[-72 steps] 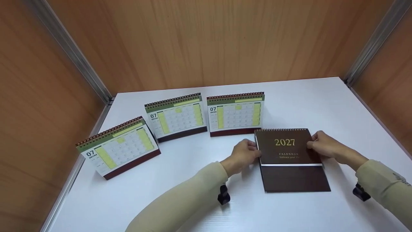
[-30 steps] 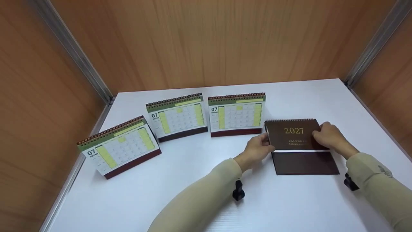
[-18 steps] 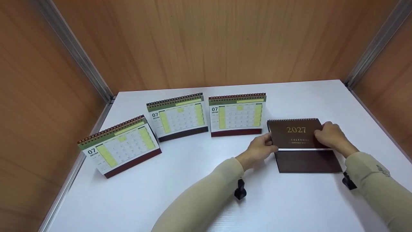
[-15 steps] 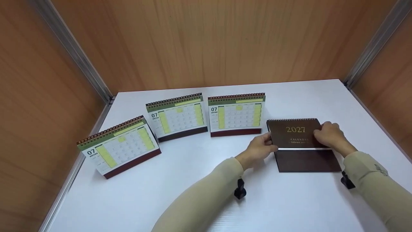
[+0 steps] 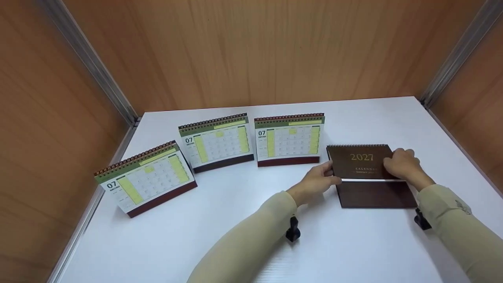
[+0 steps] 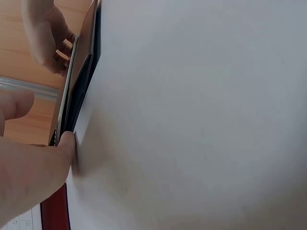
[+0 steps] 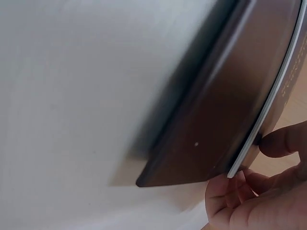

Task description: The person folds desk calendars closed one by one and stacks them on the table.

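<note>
A brown desk calendar (image 5: 363,162) marked 2027 leans back on the right of the white table, its spiral at the far edge. Below its white page edge shows a bare brown base panel (image 5: 377,194). My left hand (image 5: 314,181) holds the calendar's left side; in the left wrist view one finger of that hand (image 6: 33,170) lies against the lower edge. My right hand (image 5: 404,163) pinches the opposite side; the right wrist view has its thumb on the cover and fingers (image 7: 225,194) behind the edge.
Three desk calendars stand unfolded at July pages: one at the left (image 5: 147,179), one in the middle (image 5: 216,143) and one (image 5: 290,139) just left of the brown one. Wood-grain panels (image 5: 267,51) enclose the table's back and sides.
Both hands have carried the brown calendar away from me and to the right, past the nearest standing calendar. Over the last half second it has shifted only slightly. Both grips stay on its sides.
</note>
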`<move>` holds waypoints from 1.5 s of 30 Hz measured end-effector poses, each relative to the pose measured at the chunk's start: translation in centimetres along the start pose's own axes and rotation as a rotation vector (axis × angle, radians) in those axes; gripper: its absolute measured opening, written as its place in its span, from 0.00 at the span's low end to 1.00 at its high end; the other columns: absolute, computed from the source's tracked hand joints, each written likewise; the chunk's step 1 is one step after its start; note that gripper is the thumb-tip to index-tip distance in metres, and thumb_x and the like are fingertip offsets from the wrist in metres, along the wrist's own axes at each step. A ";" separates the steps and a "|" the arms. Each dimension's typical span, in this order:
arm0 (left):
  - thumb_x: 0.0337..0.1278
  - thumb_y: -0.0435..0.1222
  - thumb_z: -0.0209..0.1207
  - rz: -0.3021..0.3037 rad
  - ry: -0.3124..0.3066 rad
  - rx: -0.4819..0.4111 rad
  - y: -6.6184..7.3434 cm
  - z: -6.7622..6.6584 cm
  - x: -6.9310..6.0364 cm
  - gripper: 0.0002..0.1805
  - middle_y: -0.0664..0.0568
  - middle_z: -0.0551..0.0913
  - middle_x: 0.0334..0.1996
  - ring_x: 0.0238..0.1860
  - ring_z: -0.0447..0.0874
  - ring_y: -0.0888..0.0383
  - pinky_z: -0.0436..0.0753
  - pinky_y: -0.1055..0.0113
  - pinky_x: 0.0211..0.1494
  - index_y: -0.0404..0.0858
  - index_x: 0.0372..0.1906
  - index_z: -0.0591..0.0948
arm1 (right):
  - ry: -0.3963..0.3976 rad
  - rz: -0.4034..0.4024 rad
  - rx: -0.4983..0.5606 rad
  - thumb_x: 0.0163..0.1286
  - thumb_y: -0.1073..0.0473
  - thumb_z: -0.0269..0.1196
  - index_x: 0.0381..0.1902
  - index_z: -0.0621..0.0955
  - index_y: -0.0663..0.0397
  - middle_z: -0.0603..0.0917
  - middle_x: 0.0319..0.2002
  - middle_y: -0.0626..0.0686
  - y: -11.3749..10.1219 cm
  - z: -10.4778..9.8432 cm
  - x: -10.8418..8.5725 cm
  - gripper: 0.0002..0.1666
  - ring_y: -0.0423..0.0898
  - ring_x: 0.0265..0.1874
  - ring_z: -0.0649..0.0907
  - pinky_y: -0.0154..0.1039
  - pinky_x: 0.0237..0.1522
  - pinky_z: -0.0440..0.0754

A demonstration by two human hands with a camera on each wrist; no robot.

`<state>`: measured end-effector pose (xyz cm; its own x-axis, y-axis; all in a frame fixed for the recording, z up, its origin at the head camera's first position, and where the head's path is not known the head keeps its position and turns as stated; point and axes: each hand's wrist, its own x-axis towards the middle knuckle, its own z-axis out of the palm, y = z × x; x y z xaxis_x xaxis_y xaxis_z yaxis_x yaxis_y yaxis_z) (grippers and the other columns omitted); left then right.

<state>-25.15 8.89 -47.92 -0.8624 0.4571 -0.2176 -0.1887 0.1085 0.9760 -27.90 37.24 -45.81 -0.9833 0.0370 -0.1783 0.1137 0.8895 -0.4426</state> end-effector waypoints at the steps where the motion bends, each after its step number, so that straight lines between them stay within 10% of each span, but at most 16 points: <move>1: 0.69 0.31 0.64 -0.008 0.000 0.006 0.0 0.0 0.0 0.39 0.51 0.81 0.70 0.74 0.75 0.56 0.72 0.57 0.78 0.39 0.82 0.65 | -0.003 -0.002 0.001 0.76 0.59 0.44 0.55 0.65 0.97 0.65 0.46 0.82 0.1 -0.1 0.0 0.34 0.75 0.42 0.70 0.74 0.50 0.74; 11: 0.70 0.35 0.64 -0.054 -0.037 0.041 0.1 -0.4 -0.1 0.40 0.58 0.79 0.72 0.77 0.70 0.59 0.67 0.55 0.81 0.47 0.84 0.64 | -0.006 0.001 -0.001 0.76 0.58 0.43 0.56 0.64 0.98 0.64 0.46 0.83 0.3 0.0 0.1 0.36 0.75 0.44 0.69 0.75 0.52 0.72; 21: 0.70 0.38 0.65 -0.098 0.051 0.136 0.3 -2.1 -1.2 0.37 0.52 0.75 0.75 0.75 0.73 0.55 0.71 0.58 0.79 0.46 0.81 0.69 | -0.017 0.024 0.035 0.79 0.53 0.41 0.66 0.58 0.96 0.62 0.57 0.89 0.2 -0.4 -0.2 0.41 0.76 0.49 0.70 0.76 0.59 0.72; 33: 0.75 0.35 0.61 -0.019 0.110 0.257 1.1 -7.0 -4.2 0.31 0.50 0.78 0.72 0.69 0.79 0.55 0.81 0.59 0.69 0.44 0.79 0.72 | 0.013 0.014 0.010 0.83 0.44 0.39 0.75 0.54 0.87 0.55 0.68 0.90 -0.7 -1.8 -0.7 0.47 0.89 0.65 0.59 0.81 0.62 0.65; 45: 0.74 0.32 0.58 0.193 0.246 0.337 2.4 -11.1 -6.8 0.28 0.47 0.82 0.64 0.64 0.81 0.56 0.80 0.64 0.68 0.41 0.76 0.74 | 0.046 -0.141 0.044 0.85 0.44 0.44 0.79 0.53 0.82 0.61 0.70 0.83 -4.5 -2.9 -1.3 0.46 0.82 0.68 0.62 0.78 0.66 0.65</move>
<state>-24.97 -3.77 -44.04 -0.9602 0.2788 0.0159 0.1145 0.3412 0.9330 -27.55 34.53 -41.10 -0.9953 -0.0651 -0.0713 -0.0209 0.8663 -0.4990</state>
